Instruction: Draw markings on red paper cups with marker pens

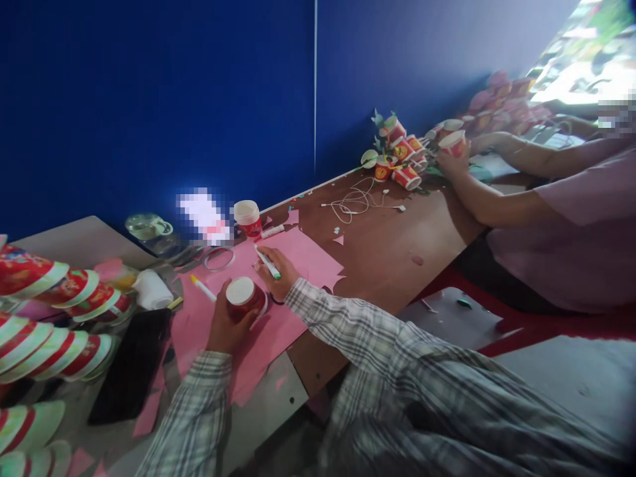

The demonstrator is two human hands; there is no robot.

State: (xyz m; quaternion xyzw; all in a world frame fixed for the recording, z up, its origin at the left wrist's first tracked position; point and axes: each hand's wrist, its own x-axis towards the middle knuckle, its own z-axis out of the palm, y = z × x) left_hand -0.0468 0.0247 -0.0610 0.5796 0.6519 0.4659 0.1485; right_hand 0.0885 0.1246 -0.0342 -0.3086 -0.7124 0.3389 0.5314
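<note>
My left hand (226,324) is wrapped round a red paper cup (242,292) whose pale round end faces up, held over a large sheet of pink paper (293,318). In my right hand (279,273) is a white marker with a green end (269,263), pinched between thumb and fingers, just right of the cup. Left of the cup, a white marker with a yellow tip (202,287) lies on the pink paper. Behind my hands a second red cup (248,218) stands at the paper's far edge, with another white marker (273,231) beside it.
Stacked red-and-white paper cups (74,291) lie at the left, near a black phone-like slab (132,364). White earphones (350,202) are tangled on the brown table (427,232). A bunch of decorated cups (400,152) stands near a co-worker's hand (454,165) holding a cup. A blue wall rises behind.
</note>
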